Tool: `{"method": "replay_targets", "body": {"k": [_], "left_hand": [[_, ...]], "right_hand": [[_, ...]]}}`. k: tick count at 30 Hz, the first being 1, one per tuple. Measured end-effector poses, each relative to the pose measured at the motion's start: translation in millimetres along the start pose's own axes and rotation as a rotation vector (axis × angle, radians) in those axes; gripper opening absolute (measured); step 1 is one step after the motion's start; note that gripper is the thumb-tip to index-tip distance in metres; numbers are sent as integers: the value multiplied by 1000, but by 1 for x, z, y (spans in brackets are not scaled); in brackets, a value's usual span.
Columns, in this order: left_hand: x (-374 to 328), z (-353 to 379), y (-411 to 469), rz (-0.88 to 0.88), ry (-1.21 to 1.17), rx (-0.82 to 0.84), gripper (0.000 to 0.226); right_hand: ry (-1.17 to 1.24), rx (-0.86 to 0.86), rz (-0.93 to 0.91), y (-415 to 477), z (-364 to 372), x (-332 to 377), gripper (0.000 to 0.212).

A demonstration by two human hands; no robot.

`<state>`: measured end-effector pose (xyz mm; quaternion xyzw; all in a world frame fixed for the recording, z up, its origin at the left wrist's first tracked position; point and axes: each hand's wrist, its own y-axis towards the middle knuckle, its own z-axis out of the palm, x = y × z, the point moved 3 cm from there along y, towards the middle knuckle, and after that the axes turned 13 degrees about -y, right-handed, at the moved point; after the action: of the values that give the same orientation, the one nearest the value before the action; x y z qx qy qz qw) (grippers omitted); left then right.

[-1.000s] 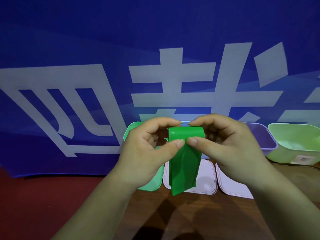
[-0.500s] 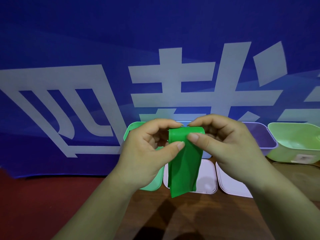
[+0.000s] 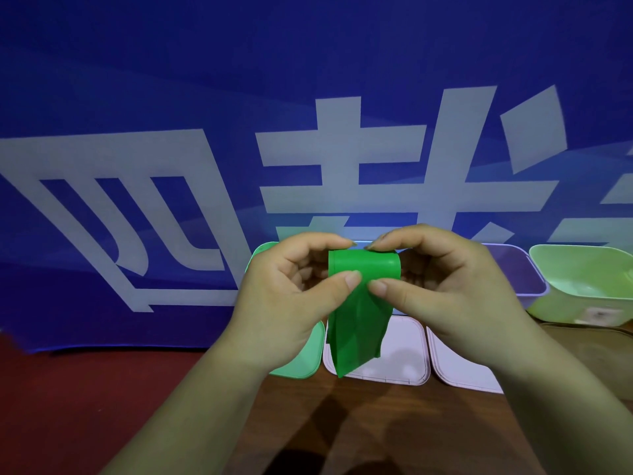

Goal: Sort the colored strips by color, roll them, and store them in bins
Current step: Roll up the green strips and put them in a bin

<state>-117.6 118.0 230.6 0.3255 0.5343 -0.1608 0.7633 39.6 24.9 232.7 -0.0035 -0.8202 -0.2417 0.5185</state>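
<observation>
Bright green flexible strip [image 3: 363, 269], frame centre, in my grip: thin, smooth, rubbery-looking, soft sheen on rolled top, tail creased. Mint-green plastic lid [image 3: 308, 358] and pale pink plastic lid [image 3: 400, 354] beneath: smooth, satin. Lilac plastic bin [image 3: 524, 279], pale green plastic bin [image 3: 582, 279], right edge: smooth, faint gloss. Brown wooden tabletop [image 3: 376, 423], bottom: polished, reflective. Blue printed banner [image 3: 205, 80], upper frame: matt, cloth-like. Dark red surface [image 3: 68, 389], lower left: matt.

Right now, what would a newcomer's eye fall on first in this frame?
The bright green strip at centre, its top rolled and its tail hanging, pinched between the left hand and the right hand. Behind them a blue banner with large white characters fills the upper frame; a pale green bin sits at far right.
</observation>
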Motion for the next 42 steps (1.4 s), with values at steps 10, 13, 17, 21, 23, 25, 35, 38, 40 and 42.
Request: {"method": "replay_targets", "body": {"k": [10, 13, 17, 21, 23, 25, 35, 38, 40, 42], "left_hand": [[-2, -2, 1, 2, 46, 45, 31], [-1, -2, 1, 24, 48, 67, 35], [-1, -3, 2, 63, 42, 83, 35], [-1, -4, 2, 73, 35, 93, 33], [-1, -5, 2, 68, 40, 90, 33], [0, -4, 1, 62, 36, 83, 33], [2, -4, -1, 5, -9, 22, 32], [2, -4, -1, 4, 7, 10, 30], [2, -4, -2, -1, 9, 4, 30], [1, -4, -2, 0, 19, 17, 31]], "right_hand": [[51, -28, 33, 2, 2, 3, 27], [115, -32, 71, 3, 2, 2, 25], [168, -53, 122, 4, 1, 2, 29], [134, -58, 136, 3, 1, 5, 30], [120, -45, 122, 3, 1, 5, 30], [118, -28, 111, 3, 2, 6, 30], [58, 17, 63, -1, 2, -2, 50], [48, 16, 25, -3, 3, -1, 45], [53, 7, 18, -4, 4, 0, 44], [51, 0, 12, -4, 4, 0, 43]]}}
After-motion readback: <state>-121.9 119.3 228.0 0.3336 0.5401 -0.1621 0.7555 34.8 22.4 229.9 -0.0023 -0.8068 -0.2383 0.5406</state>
